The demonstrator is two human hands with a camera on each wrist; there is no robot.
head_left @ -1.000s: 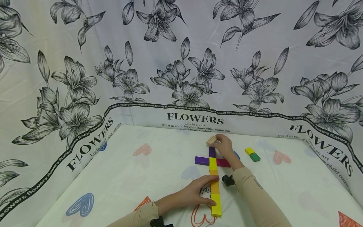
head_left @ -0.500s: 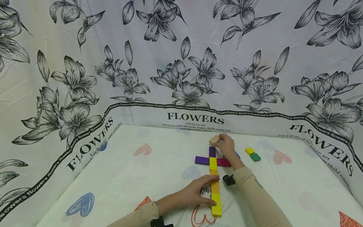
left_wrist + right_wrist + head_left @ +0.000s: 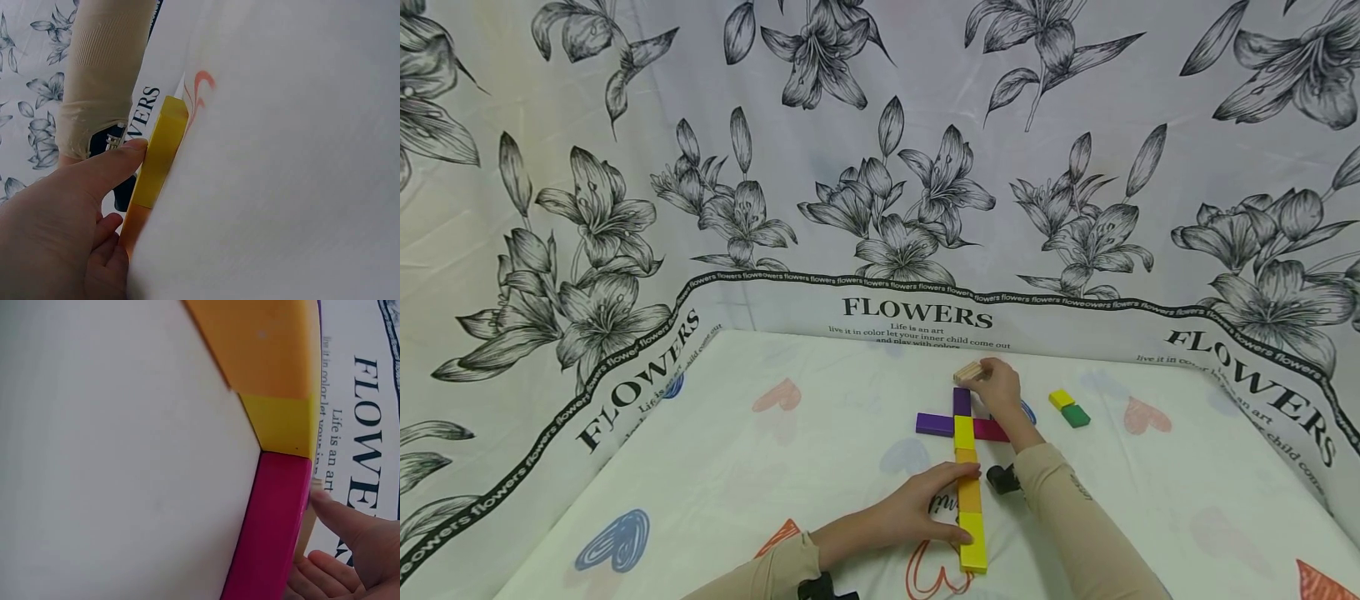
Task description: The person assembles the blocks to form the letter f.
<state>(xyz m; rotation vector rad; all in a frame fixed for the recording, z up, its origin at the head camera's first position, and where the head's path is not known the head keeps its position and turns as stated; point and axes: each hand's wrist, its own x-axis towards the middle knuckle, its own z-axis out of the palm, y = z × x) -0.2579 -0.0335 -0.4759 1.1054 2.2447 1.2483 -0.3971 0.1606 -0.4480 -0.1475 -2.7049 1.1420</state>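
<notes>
A row of yellow and orange blocks runs up the table, with a yellow block (image 3: 972,550) at the near end and an orange block (image 3: 970,493) beyond it. My left hand (image 3: 917,508) rests on the row from the left, thumb on the yellow block and index finger across the orange one. At the far end, my right hand (image 3: 997,392) pinches a pale wooden piece (image 3: 967,372) with lines along it, just behind a purple block (image 3: 962,402). Another purple block (image 3: 935,425) and a magenta block (image 3: 269,531) form side arms at the upper yellow block (image 3: 963,433).
A small yellow block (image 3: 1061,398) and a green block (image 3: 1076,416) lie together to the right. The white tablecloth (image 3: 820,467) is printed with hearts. A flowered curtain (image 3: 880,208) stands behind the table.
My right hand has shifted slightly to the right with the pale wooden piece, which has turned a little. The left hand and the coloured blocks keep their places.
</notes>
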